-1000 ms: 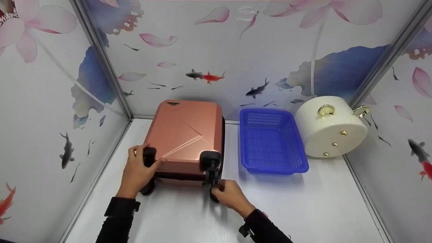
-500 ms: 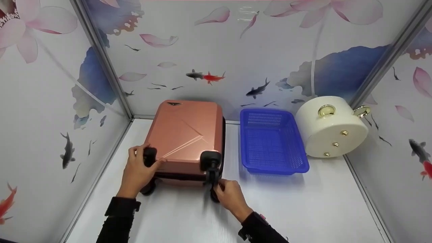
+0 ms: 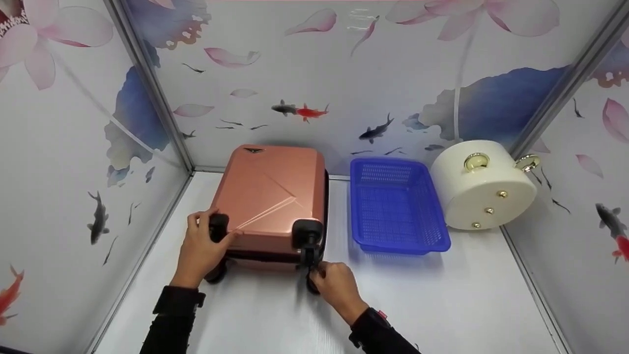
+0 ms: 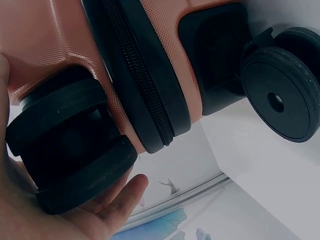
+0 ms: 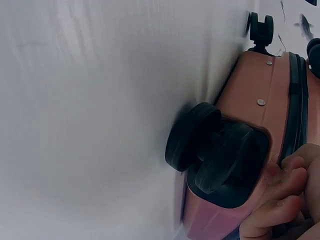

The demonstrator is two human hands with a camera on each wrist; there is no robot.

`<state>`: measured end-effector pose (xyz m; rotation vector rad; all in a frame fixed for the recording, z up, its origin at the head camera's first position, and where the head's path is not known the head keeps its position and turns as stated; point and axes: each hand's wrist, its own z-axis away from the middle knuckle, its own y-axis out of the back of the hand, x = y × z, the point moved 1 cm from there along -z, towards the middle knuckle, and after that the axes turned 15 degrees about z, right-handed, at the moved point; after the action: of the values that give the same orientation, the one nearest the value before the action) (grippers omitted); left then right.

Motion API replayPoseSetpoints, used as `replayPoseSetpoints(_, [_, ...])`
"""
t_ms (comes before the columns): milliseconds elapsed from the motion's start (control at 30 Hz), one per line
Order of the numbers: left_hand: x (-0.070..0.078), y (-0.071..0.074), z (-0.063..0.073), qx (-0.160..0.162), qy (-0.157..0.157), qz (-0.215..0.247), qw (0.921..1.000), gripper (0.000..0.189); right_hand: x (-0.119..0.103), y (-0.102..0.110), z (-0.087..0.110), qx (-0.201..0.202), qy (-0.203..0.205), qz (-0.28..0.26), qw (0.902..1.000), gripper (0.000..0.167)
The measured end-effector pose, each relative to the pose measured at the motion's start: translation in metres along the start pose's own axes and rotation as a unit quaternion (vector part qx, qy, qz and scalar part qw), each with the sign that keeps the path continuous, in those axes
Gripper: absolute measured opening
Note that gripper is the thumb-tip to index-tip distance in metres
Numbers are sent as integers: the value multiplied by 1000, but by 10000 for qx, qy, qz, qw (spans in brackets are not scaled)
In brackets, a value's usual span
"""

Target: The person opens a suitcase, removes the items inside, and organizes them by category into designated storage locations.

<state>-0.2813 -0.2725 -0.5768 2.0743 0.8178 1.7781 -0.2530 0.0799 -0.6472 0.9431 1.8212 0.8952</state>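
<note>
On the white tabletop (image 3: 265,319) of a lotus-and-fish-printed booth (image 3: 255,76), a rose-gold suitcase (image 3: 270,191) lies flat. The left hand (image 3: 198,250) grips its twin caster wheel (image 4: 90,179); whether the right hand (image 3: 338,285) grips anything cannot be told.

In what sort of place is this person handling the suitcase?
Probably a small staged booth: printed wall panels with koi and lotus petals surround a white surface, metal strips run along the corners, and the suitcase sits beside a blue plastic basket.
</note>
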Motion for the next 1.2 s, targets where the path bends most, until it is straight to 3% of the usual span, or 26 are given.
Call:
replayPoseSetpoints(133, [2, -1, -1, -43, 2, -1, 10000, 105, -3, 0, 4, 237, 268, 469, 9983, 33])
replayPoseSetpoints(300, [2, -4, -2, -59, -63, 49, 10000, 104, -10, -4, 10, 366, 349, 575, 9971, 40])
replayPoseSetpoints(633, [3, -5, 5, 68, -109, 125, 9998, 100, -47, -22, 19, 515, 591, 605, 9951, 26])
replayPoseSetpoints(767, [4, -6, 4, 40, -131, 126, 9998, 100, -68, -27, 9, 259, 834, 942, 9917, 30])
replayPoseSetpoints(1033, [0, -3, 2, 138, -239, -48, 9996, 99, -119, -43, -15, -648, 991, 1588, 9802, 28])
replayPoseSetpoints(1200, [-2, -3, 4, 168, -197, -89, 9996, 99, -129, -51, -19, -891, 1106, 1749, 9743, 23])
